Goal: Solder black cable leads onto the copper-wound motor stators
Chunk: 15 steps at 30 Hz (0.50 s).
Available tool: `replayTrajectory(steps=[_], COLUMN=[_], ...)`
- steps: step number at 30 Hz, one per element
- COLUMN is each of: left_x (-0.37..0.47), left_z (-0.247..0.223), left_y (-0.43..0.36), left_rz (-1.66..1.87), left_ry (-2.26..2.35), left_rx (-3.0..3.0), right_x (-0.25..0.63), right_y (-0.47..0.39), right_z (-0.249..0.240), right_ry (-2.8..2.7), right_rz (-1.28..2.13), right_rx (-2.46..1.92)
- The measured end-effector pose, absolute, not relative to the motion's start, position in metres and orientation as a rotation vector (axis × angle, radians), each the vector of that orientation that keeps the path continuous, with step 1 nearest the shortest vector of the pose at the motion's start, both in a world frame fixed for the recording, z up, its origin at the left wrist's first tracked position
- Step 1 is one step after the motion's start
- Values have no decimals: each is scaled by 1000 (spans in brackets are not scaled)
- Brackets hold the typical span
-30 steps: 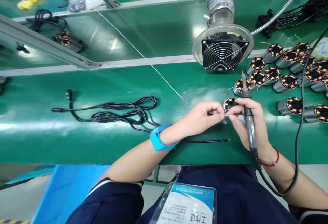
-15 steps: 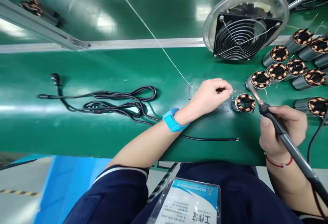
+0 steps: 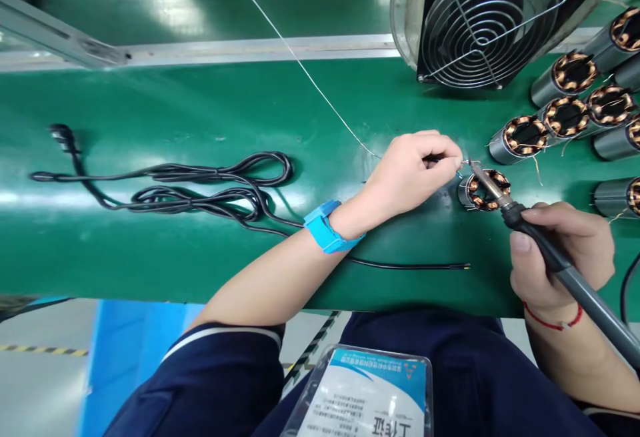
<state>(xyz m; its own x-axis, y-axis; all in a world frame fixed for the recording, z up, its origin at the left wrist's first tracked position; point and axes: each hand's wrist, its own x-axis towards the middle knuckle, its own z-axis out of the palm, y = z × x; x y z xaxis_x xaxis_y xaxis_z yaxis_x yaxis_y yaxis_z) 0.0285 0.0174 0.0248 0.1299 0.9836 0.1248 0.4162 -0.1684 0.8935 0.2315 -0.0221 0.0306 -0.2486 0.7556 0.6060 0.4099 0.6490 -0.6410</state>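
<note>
My left hand point(image 3: 417, 170) is pinched on thin wires, whose bare ends point(image 3: 467, 162) stick out past the fingertips. A thin pale strand point(image 3: 325, 98) runs from this hand up to the top edge. My right hand point(image 3: 560, 250) grips a soldering iron point(image 3: 543, 243), its metal tip at the wire ends beside the left fingertips. Under the iron's shaft stands a wound motor stator point(image 3: 470, 193) with copper coils. Exactly how the tip meets the wires is too small to tell.
A fan with a wire guard point(image 3: 480, 40) stands behind the hands. Several stators point(image 3: 565, 117) are grouped at the right. Coiled black cables point(image 3: 200, 173) lie at the left, and one cable end point(image 3: 410, 265) lies near the front edge.
The iron's tip has moved left, from the nearest grouped stator to the wire ends at my left fingertips. The camera view has shifted, so the fan appears larger and higher.
</note>
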Motion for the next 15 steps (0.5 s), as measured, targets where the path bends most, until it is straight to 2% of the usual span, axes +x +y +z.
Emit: replayTrajectory(steps=[15], left_x=[30], left_z=[26], left_y=[17], left_rz=[977], left_ry=[1406], left_rx=[1636], right_x=[231], right_y=[-21], right_z=[31], right_ry=[-1835], right_rz=[487], right_rx=[-907])
